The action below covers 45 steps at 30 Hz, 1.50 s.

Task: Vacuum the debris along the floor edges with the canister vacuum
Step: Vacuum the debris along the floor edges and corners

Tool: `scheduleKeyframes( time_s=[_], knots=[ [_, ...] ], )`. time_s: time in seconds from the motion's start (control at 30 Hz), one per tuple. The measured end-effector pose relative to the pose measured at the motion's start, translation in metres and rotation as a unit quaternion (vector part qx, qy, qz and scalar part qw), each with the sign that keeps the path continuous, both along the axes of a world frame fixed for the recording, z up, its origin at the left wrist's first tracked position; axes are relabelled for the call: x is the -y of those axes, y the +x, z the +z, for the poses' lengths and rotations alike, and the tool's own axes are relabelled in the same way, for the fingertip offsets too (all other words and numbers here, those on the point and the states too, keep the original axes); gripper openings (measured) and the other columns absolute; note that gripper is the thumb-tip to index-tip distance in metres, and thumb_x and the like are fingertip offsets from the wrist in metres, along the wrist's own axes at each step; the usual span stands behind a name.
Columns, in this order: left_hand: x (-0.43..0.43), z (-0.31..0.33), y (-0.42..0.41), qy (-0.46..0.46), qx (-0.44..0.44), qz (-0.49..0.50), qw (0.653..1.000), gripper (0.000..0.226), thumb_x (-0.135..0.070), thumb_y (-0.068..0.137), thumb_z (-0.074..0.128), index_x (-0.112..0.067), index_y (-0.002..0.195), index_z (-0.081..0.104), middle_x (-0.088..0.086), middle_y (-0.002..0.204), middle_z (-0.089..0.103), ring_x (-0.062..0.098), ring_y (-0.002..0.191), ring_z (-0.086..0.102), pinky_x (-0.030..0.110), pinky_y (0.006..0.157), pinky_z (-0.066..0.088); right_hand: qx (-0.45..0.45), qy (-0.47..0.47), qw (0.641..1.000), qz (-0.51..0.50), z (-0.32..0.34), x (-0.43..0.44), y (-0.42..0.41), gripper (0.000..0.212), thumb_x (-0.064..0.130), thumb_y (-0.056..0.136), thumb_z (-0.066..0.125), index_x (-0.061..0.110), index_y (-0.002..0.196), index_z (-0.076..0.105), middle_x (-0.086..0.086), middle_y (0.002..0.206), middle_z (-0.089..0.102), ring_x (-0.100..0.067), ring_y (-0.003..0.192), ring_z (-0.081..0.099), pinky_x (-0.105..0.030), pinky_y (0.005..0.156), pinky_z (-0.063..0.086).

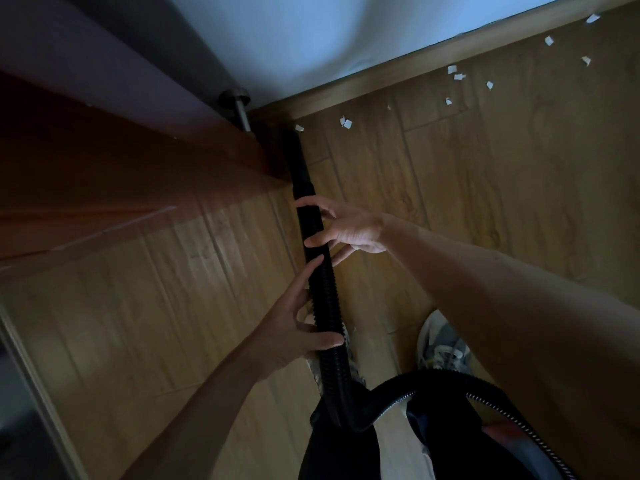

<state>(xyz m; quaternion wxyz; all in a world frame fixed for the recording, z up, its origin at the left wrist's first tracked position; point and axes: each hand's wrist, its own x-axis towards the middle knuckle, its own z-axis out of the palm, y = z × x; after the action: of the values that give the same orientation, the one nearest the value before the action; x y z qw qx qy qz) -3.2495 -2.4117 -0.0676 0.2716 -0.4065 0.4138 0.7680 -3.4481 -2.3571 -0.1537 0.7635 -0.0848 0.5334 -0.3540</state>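
Left hand [294,329], right hand [348,232] both grasping black ribbed hose [327,299], white scraps [347,123] nearby

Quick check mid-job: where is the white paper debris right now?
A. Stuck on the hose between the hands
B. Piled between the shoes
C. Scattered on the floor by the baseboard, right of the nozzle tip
C: the small white paper scraps lie scattered on the wood-plank floor along the wooden baseboard, to the right of the long black vacuum nozzle, whose tip sits in the corner.
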Motion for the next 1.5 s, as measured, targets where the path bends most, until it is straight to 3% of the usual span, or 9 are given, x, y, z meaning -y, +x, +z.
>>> scheduleKeyframes(
  time_s=[0.1, 0.3, 0.7, 0.9, 1.03, 1.17, 1.3, 1.4, 1.5],
  knots=[
    [0.0, -0.002, -0.001, 0.01, -0.001, -0.007, 1.0, 0.108, 0.007, 0.074, 0.08, -0.066, 0.137, 0.031, -0.009, 0.143, 0.048, 0.035, 0.108, 0.067, 0.058, 0.085, 0.056, 0.007, 0.003, 1.0, -0.006, -0.004, -0.004, 0.0, 0.076, 0.001, 0.087, 0.069, 0.038, 0.145, 0.039, 0.003, 0.14, 0.045, -0.026, 0.104, 0.068, -0.041, 0.073, 0.062],
    [-0.002, -0.007, -0.007, 0.013, 0.006, -0.005, 1.0, 0.106, 0.005, 0.075, 0.08, -0.065, 0.137, 0.032, -0.008, 0.142, 0.05, 0.031, 0.105, 0.069, 0.047, 0.077, 0.059, -0.002, 0.011, 1.0, -0.023, -0.009, -0.008, -0.002, 0.076, -0.001, 0.088, 0.068, 0.037, 0.146, 0.038, 0.008, 0.131, 0.048, -0.026, 0.103, 0.068, -0.044, 0.075, 0.062],
    [-0.007, -0.007, -0.024, -0.009, -0.007, -0.055, 0.998, 0.106, 0.002, 0.072, 0.083, -0.064, 0.138, 0.033, -0.008, 0.139, 0.052, 0.029, 0.104, 0.069, 0.059, 0.081, 0.057, 0.006, 0.024, 0.998, -0.054, -0.007, -0.027, -0.014, 0.075, 0.001, 0.089, 0.067, 0.039, 0.146, 0.037, 0.014, 0.126, 0.049, -0.025, 0.106, 0.067, -0.043, 0.075, 0.062],
    [-0.014, -0.004, -0.044, 0.017, -0.007, -0.101, 0.995, 0.104, 0.0, 0.075, 0.082, -0.062, 0.14, 0.03, -0.011, 0.135, 0.054, 0.021, 0.108, 0.068, 0.045, 0.075, 0.06, -0.004, 0.039, 0.994, -0.106, -0.003, -0.059, -0.024, 0.07, 0.002, 0.091, 0.065, 0.034, 0.147, 0.036, 0.01, 0.129, 0.049, -0.022, 0.102, 0.069, -0.038, 0.072, 0.061],
    [-0.018, -0.004, -0.054, 0.009, -0.021, -0.132, 0.991, 0.105, -0.004, 0.073, 0.084, -0.058, 0.144, 0.028, -0.009, 0.144, 0.046, 0.018, 0.117, 0.063, 0.047, 0.089, 0.058, 0.001, 0.041, 0.992, -0.122, -0.001, -0.07, -0.032, 0.068, 0.002, 0.091, 0.065, 0.035, 0.145, 0.037, 0.005, 0.137, 0.047, -0.025, 0.104, 0.068, -0.036, 0.069, 0.061],
    [-0.022, -0.004, -0.065, 0.008, -0.021, -0.143, 0.989, 0.105, -0.003, 0.075, 0.083, -0.057, 0.145, 0.025, -0.011, 0.142, 0.042, 0.021, 0.113, 0.065, 0.049, 0.081, 0.06, -0.008, 0.043, 0.99, -0.137, 0.001, -0.076, -0.04, 0.069, 0.003, 0.091, 0.065, 0.036, 0.145, 0.037, 0.005, 0.138, 0.047, -0.023, 0.102, 0.069, -0.035, 0.068, 0.06],
    [-0.026, -0.004, -0.079, -0.01, -0.04, -0.162, 0.986, 0.106, -0.01, 0.073, 0.086, -0.057, 0.145, 0.024, -0.015, 0.145, 0.04, 0.013, 0.133, 0.046, 0.047, 0.099, 0.052, -0.018, 0.055, 0.985, -0.164, 0.002, -0.083, -0.051, 0.07, 0.002, 0.091, 0.065, 0.037, 0.145, 0.039, 0.003, 0.137, 0.05, -0.019, 0.098, 0.07, -0.032, 0.066, 0.059],
    [-0.032, -0.006, -0.09, -0.009, -0.037, -0.168, 0.985, 0.107, -0.008, 0.071, 0.086, -0.057, 0.145, 0.026, -0.017, 0.141, 0.039, 0.02, 0.134, 0.046, 0.047, 0.103, 0.05, -0.015, 0.057, 0.982, -0.177, 0.003, -0.092, -0.06, 0.071, 0.003, 0.09, 0.067, 0.038, 0.145, 0.039, 0.001, 0.138, 0.05, -0.022, 0.104, 0.068, -0.033, 0.067, 0.059],
    [-0.038, -0.004, -0.102, -0.003, -0.044, -0.161, 0.986, 0.104, 0.0, 0.073, 0.083, -0.055, 0.143, 0.028, -0.007, 0.149, 0.035, 0.027, 0.133, 0.047, 0.033, 0.091, 0.057, -0.01, 0.06, 0.98, -0.189, 0.003, -0.1, -0.069, 0.073, 0.003, 0.088, 0.069, 0.039, 0.145, 0.039, 0.001, 0.138, 0.051, -0.023, 0.108, 0.067, -0.037, 0.073, 0.061]
  ],
)
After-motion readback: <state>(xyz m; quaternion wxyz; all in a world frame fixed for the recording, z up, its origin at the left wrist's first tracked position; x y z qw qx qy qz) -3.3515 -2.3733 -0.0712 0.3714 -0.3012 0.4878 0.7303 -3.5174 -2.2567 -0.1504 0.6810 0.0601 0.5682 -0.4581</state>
